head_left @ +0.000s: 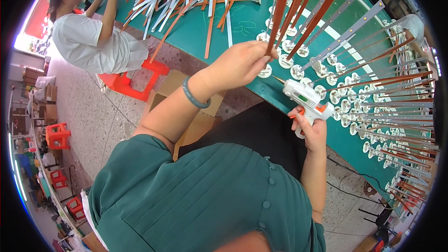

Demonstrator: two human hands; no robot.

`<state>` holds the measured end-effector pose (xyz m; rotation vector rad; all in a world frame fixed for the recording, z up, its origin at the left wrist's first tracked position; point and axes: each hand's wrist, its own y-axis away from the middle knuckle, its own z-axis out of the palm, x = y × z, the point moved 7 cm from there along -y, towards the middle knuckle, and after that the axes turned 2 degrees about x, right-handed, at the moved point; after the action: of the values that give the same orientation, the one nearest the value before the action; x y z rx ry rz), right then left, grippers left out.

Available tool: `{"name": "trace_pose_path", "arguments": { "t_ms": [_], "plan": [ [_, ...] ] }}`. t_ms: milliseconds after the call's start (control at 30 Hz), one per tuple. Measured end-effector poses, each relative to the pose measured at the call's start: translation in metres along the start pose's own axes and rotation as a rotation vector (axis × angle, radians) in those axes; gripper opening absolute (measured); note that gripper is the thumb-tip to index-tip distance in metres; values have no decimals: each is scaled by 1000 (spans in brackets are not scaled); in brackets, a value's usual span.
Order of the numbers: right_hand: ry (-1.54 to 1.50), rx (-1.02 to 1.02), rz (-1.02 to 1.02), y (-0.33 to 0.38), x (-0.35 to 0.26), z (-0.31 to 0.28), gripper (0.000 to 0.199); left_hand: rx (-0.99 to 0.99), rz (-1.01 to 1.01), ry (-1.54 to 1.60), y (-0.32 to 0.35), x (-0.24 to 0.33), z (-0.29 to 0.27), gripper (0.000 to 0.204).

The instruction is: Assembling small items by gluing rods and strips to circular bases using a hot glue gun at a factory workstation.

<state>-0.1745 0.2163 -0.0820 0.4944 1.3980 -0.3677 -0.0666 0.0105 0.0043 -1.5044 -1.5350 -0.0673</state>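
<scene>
My left hand (247,63) is closed around the lower end of a long brown strip (281,7), which stands upright. Just below those fingers is a white round base (264,71) near the table edge; whether strip and base are joined I cannot tell. A white glue gun (304,97) with orange parts is gripped in my right hand (310,128), fingers at its orange trigger. Its nozzle points up and left toward the round base, a short gap away.
Many upright strips on white round bases (357,128) crowd the green table (343,151) to the right. Loose brown and white strips (186,2) lie piled at the far left. Another person (93,37) works beside a red stool (126,86). A cardboard box (175,84) stands below my left arm.
</scene>
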Motion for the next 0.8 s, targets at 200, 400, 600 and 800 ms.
{"name": "trace_pose_path", "arguments": {
  "t_ms": [200,400,600,800],
  "plan": [
    [-76,7,-67,-1,2,-6,26,53,6,-48,-19,-10,19,15],
    [-159,35,-70,2,7,-14,28,43,-16,-43,-18,-13,20,17],
    [-154,18,-73,2,8,-15,31,104,-160,24,-7,-33,-18,24],
    [-157,4,-75,2,7,-13,32,176,-504,-545,-14,-124,-71,28]
  ]
}}
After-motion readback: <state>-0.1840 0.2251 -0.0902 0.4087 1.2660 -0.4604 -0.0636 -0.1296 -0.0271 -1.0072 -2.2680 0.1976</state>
